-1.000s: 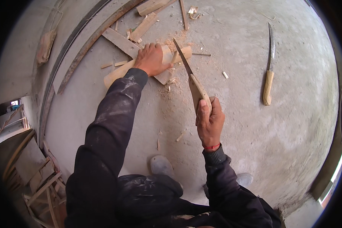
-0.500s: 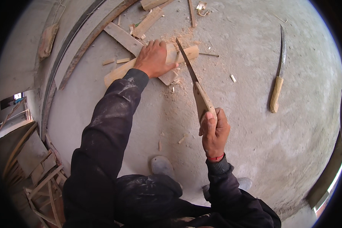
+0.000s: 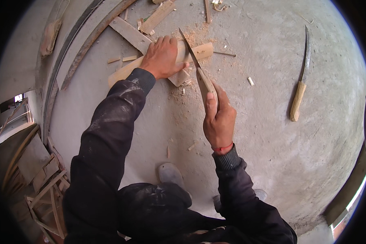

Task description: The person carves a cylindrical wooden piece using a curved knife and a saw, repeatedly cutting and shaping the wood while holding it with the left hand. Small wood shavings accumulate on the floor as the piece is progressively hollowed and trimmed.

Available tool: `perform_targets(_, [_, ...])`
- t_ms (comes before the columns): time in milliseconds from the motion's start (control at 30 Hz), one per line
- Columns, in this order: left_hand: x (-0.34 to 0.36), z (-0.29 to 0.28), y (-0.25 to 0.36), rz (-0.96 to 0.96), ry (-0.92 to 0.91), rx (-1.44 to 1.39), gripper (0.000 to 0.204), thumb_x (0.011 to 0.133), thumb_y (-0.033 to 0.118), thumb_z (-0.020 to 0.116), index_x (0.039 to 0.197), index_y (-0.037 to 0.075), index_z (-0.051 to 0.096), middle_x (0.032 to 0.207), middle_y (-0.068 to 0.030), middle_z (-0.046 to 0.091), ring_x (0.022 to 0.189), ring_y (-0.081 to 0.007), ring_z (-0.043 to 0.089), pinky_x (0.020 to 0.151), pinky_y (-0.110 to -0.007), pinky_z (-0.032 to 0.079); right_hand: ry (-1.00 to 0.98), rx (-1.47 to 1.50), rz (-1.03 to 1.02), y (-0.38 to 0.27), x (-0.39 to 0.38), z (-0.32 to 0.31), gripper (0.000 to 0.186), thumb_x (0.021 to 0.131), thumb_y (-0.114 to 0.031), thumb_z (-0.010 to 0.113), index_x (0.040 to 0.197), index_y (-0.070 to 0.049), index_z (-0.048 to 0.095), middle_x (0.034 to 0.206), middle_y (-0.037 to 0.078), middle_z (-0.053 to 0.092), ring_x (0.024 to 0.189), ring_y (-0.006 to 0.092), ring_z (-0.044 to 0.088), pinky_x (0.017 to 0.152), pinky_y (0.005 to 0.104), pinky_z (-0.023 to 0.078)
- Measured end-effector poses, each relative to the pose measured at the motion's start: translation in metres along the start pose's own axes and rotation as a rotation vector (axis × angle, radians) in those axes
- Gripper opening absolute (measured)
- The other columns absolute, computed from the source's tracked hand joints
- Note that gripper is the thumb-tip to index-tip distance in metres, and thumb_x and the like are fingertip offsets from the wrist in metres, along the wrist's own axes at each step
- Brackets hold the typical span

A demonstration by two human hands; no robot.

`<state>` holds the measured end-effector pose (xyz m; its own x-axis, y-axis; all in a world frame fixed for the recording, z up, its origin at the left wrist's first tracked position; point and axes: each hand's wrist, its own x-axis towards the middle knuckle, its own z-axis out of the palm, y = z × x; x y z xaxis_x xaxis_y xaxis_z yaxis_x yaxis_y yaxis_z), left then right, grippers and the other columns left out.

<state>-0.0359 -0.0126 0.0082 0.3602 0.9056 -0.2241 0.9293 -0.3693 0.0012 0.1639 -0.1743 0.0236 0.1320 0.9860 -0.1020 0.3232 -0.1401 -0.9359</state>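
Observation:
My left hand point(image 3: 162, 59) is closed over a pale, rounded piece of wood point(image 3: 203, 50), its thumb pointing right. That piece lies slantwise across a flat board point(image 3: 130, 33) on the floor. In my right hand point(image 3: 219, 120) is the wooden handle of a handsaw point(image 3: 204, 81), thumb along its side. The thin blade slants up and left over the wood, just right of my left hand. Whether its teeth have entered the wood, I cannot tell. Sawdust point(image 3: 199, 36) is scattered around the wood.
A long curved blade with a wooden handle point(image 3: 298, 99) lies on the concrete floor at the right. Wood offcuts point(image 3: 158, 17) and a narrow stick point(image 3: 208, 11) lie at the far side. Long boards point(image 3: 85, 46) run along the left, with a scrap-wood pile point(image 3: 44, 195) at the lower left.
My right hand has pushed the saw forward and slightly left, bringing the handle closer to the wood. My left hand stays on the piece of wood.

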Motion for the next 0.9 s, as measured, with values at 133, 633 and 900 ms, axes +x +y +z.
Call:
perform_targets(133, [-0.002, -0.001, 0.007, -0.037, -0.04, 0.015, 0.075, 0.086, 0.056, 0.082, 0.125, -0.004, 0.06, 0.123, -0.0196, 0.06, 0.125, -0.0371, 0.056, 0.102, -0.053, 0.045, -0.006, 0.036, 0.069, -0.016, -0.012, -0.008, 0.039, 0.11, -0.02, 0.059, 0.144, -0.001, 0.061, 0.08, 0.022, 0.071, 0.064, 0.0312, 0.071, 0.062, 0.0416, 0.053])
perform_targets(633, [0.001, 0.005, 0.004, 0.004, -0.026, 0.042, 0.076, 0.086, 0.054, 0.084, 0.127, -0.004, 0.058, 0.124, -0.0199, 0.06, 0.126, -0.0373, 0.056, 0.105, -0.051, 0.046, 0.05, 0.086, 0.028, -0.004, -0.053, -0.012, 0.04, 0.108, -0.017, 0.059, 0.144, 0.002, 0.061, 0.084, 0.023, 0.073, 0.068, 0.0329, 0.076, 0.063, 0.0396, 0.056])
perform_targets(900, [0.005, 0.0, 0.005, -0.044, -0.072, 0.043, 0.076, 0.085, 0.051, 0.086, 0.13, -0.004, 0.056, 0.127, -0.0193, 0.06, 0.127, -0.0368, 0.055, 0.104, -0.052, 0.046, 0.065, 0.067, -0.005, -0.009, -0.043, -0.004, 0.041, 0.107, -0.019, 0.06, 0.142, 0.003, 0.061, 0.077, 0.028, 0.068, 0.069, 0.0433, 0.072, 0.062, 0.0461, 0.054])
